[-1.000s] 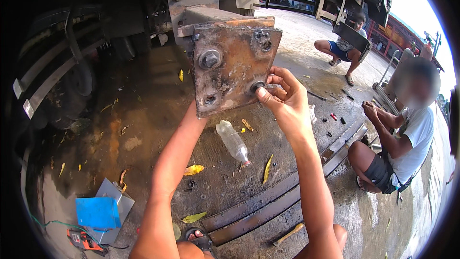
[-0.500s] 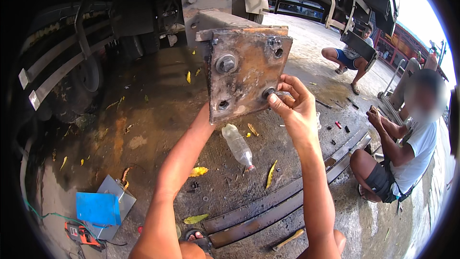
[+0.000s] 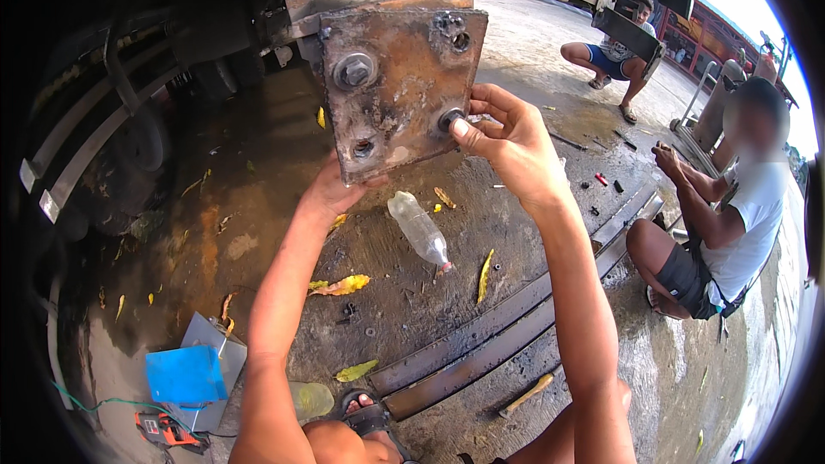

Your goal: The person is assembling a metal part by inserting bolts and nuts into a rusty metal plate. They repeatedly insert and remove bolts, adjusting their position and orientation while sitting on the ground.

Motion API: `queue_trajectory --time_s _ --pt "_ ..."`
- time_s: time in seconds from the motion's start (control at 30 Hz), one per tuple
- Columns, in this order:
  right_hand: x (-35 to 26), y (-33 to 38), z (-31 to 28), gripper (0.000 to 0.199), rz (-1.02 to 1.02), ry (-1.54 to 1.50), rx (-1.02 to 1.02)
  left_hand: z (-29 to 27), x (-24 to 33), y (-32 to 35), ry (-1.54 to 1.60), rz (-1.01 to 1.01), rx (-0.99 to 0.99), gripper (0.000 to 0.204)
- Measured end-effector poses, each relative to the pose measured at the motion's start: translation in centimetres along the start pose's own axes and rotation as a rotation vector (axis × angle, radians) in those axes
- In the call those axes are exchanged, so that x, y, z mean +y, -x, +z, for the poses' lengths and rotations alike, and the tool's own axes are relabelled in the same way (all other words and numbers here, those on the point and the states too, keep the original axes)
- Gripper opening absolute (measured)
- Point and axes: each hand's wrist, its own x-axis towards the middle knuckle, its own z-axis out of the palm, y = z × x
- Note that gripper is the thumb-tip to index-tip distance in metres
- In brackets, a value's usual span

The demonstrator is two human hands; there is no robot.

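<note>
Left hand [image 3: 338, 189]: at rusty plate's lower-left corner, fingers mostly hidden behind; cannot tell grip state. Hex bolt [image 3: 354, 71]: plate's upper left. Rusty plate [image 3: 404, 77]: raised, upper centre. Clear bottle [image 3: 418, 228]: lying on floor [image 3: 464, 223], below plate. Dark bolt [image 3: 450, 119]: plate's lower-right corner. Right hand [image 3: 509, 136]: thumb touching dark bolt, fingers partly behind plate edge; cannot tell if grip is clamped. Co-worker [image 3: 746, 228]: squatting, far right.

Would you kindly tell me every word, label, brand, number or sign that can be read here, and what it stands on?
No text can be read.
Orange-and-black machine: pale panel, any marking too small to read.
Rusty plate: no readable lettering.
Clear bottle: no readable lettering.
</note>
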Motion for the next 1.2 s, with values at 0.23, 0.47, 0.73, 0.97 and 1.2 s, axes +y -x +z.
queue_trajectory --time_s 0.23,0.47,0.73,0.97,1.2 --pt "1.0 -0.1 -0.4 0.045 -0.033 -0.126 -0.063 7.0 1.0 1.0 -0.413 0.215 0.074 0.057" --pt "2.5 -0.4 -0.3 0.048 -0.047 -0.248 -0.085 8.1 -0.3 2.3 -0.782 0.437 0.328 0.043" --pt "0.4 -1.6 -2.2 0.053 -0.091 0.026 -0.181 14.1 -3.9 0.1 -0.650 0.686 0.632 0.053" --pt "0.5 -1.7 -2.2 0.051 -0.052 -0.031 -0.178 15.5 -5.8 -1.3 -0.517 0.796 0.700 0.060" --pt "1.2 -0.9 -1.3 0.050 -0.023 -0.200 -0.159 15.2 -6.0 -1.4 -0.512 0.794 0.698 0.051"
